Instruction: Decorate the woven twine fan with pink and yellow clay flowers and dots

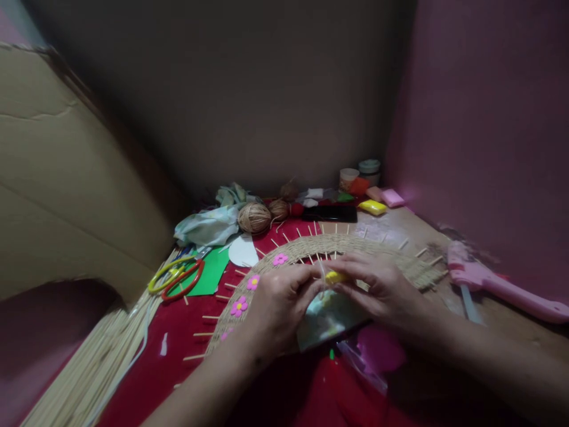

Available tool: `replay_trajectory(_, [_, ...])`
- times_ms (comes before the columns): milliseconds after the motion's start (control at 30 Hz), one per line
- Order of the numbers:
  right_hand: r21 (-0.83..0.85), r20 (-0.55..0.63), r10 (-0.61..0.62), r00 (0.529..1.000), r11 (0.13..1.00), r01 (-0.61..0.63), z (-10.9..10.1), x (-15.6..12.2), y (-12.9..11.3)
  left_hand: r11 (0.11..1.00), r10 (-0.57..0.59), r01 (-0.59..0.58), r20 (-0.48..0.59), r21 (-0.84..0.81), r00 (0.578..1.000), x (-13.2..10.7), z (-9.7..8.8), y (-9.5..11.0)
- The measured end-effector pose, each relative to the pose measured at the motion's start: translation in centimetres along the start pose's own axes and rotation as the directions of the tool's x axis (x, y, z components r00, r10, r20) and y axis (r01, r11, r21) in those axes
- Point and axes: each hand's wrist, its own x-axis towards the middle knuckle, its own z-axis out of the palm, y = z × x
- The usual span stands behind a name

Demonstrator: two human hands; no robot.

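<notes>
Over the woven twine arch with thin sticks poking out of it, my two hands meet. My right hand pinches a small yellow lump, which looks like modelling clay. The closed fingers of my left hand touch a thin clear strip beside the lump; whether it is plastic film I cannot tell. Pink flowers with yellow centres sit along the arch's left side. Below my hands lies a pale blue-green patterned sheet, partly hidden by them.
Yellow- and red-handled scissors lie on green sheet at left, near bundled sticks. Twine balls, a dark phone and clay packets line the back. A pink glue gun lies right; magenta material in front.
</notes>
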Motion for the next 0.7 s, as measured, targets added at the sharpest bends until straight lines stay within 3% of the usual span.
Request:
replay_trajectory(200, [0.005,0.007,-0.034,0.999,0.999,0.034,0.2,-0.1,0.2,1.000,-0.013,0.013,0.016,0.012,1.000,0.0,0.3,0.3])
replay_trajectory(300, [0.009,0.002,-0.035,0.999,0.999,0.035,0.1,-0.1,0.2,0.946,-0.233,0.254,0.120,-0.204,0.965,0.3,-0.5,0.4])
replay_trajectory(367, [-0.014,-0.001,-0.008,1.000,1.000,0.008,-0.1,0.1,0.2,0.744,-0.397,0.478,0.267,-0.467,0.878,0.6,-1.4,0.2])
replay_trajectory(433, [-0.052,-0.006,0.030,1.000,0.998,-0.030,-0.2,0.2,0.3,0.489,-0.417,0.562,0.388,-0.667,0.822,0.9,-2.1,-0.2])
replay_trajectory(500, [-0.068,-0.006,0.050,0.999,0.996,-0.050,-0.2,0.2,0.3,0.294,-0.356,0.544,0.438,-0.786,0.825,1.1,-2.4,-0.6])
replay_trajectory(567, [-0.064,-0.002,0.051,0.999,0.997,-0.051,-0.2,0.2,0.3,0.154,-0.277,0.512,0.461,-0.845,0.843,1.3,-2.3,-1.0])
replay_trajectory(700, [-0.063,0.015,0.056,0.998,0.997,-0.055,-0.1,0.1,0.3,-0.003,-0.173,0.498,0.491,-0.867,0.854,1.4,-1.9,-1.3])
